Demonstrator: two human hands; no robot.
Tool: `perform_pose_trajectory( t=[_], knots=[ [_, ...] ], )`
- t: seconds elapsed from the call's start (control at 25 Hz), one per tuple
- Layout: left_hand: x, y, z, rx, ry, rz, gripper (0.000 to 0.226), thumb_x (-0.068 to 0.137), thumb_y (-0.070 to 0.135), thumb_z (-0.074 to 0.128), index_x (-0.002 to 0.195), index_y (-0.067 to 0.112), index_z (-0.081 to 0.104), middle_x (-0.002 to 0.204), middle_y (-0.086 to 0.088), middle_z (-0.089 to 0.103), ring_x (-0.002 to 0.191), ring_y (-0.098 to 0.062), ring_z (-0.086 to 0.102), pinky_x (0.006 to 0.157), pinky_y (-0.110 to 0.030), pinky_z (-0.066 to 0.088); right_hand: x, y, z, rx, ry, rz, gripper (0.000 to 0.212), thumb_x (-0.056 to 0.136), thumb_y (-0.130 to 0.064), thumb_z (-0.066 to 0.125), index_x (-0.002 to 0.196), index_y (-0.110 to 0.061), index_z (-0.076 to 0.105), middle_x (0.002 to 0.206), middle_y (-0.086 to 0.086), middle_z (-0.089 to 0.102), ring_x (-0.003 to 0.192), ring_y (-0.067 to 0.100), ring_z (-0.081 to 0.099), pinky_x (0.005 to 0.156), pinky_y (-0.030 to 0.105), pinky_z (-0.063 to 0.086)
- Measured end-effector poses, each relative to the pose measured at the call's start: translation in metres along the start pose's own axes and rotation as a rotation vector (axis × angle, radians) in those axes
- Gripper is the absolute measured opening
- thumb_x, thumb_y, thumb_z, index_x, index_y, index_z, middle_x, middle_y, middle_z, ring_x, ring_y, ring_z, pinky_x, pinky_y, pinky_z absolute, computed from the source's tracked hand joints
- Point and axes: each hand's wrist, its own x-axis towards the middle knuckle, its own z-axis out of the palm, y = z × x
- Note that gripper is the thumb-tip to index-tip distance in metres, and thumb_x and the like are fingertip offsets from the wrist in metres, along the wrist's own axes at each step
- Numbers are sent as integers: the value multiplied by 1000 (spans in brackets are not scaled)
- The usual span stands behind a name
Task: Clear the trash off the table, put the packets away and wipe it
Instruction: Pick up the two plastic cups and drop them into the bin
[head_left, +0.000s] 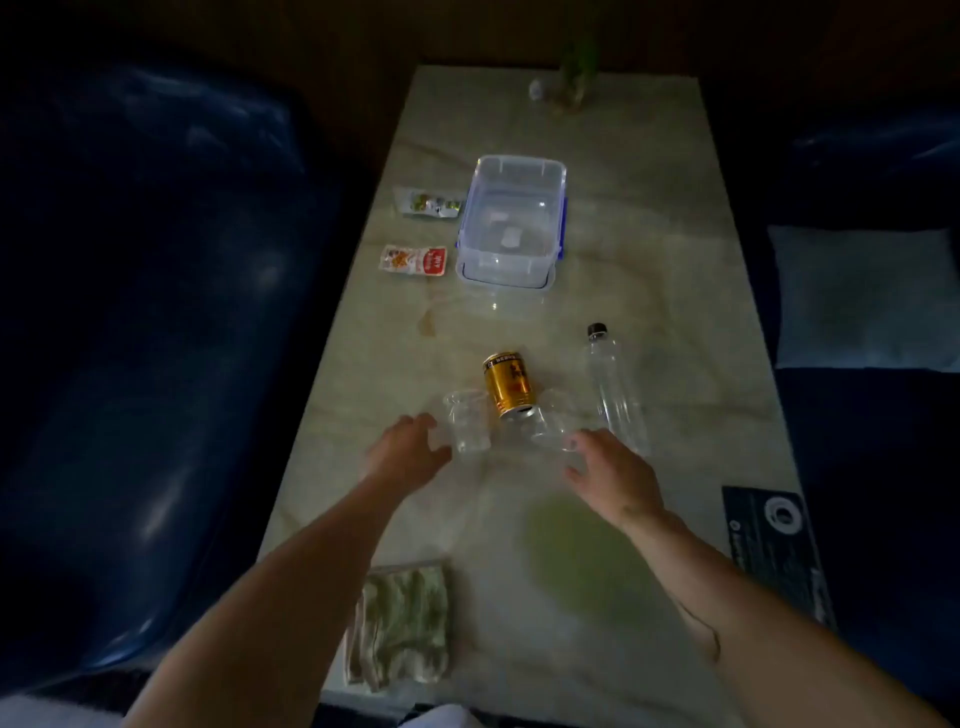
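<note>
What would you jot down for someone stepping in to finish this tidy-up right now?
Left hand: open, reaching the upright clear cup. Right hand: open, at the tipped clear cup.
Gold can lies on its side between the cups; empty bottle lies to its right.
Two packets sit left of the open clear box, which looks empty.
Folded cloth rests near the table edge.
Done: nothing visibly.
Left: bin trash, box packets, wipe.
</note>
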Motion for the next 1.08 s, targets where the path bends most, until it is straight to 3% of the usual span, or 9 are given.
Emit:
perform_pose_trajectory(
  t=[0.16,0.28,0.44,0.68,0.88,1.08],
  knots=[
    [28,22,-4,-42,95,-41,58,78,40,64,130,29,41,128,-8,51,111,-31,58,85,-43,50,39,-7,-10,-54,48,-84,42,87,-31,62,126,-28,49,123,3,56,106,27,63,75,37,55],
    [41,32,5,-54,66,-36,56,83,35,64,133,30,38,131,-9,47,109,-31,59,85,-44,50,57,-5,-8,-116,26,-109,38,89,-26,60,125,-26,49,119,5,58,101,29,64,71,37,52],
    [53,36,10,-73,104,-36,46,85,34,62,128,27,46,128,-7,47,105,-31,60,82,-41,49,67,-3,-3,-144,36,-112,24,89,-18,55,114,-20,55,112,6,61,93,33,65,69,39,53],
    [40,28,18,-189,151,-57,26,83,23,64,109,21,61,116,-10,55,99,-34,60,86,-41,51,54,-1,-1,-122,168,-19,14,93,-18,47,95,-18,61,95,4,66,77,29,66,56,29,39],
    [21,16,21,-338,211,-68,9,87,17,59,90,17,67,101,-12,64,89,-30,63,75,-28,45,31,-2,-8,91,216,188,17,90,-19,47,88,-22,64,93,0,69,83,25,66,66,34,53],
    [-17,0,23,-501,191,-75,17,87,17,60,76,31,63,89,-7,72,76,-20,66,67,-27,50,-15,-5,-2,416,325,357,7,82,-22,60,80,-24,66,83,-5,72,77,21,67,62,30,50]
  ],
)
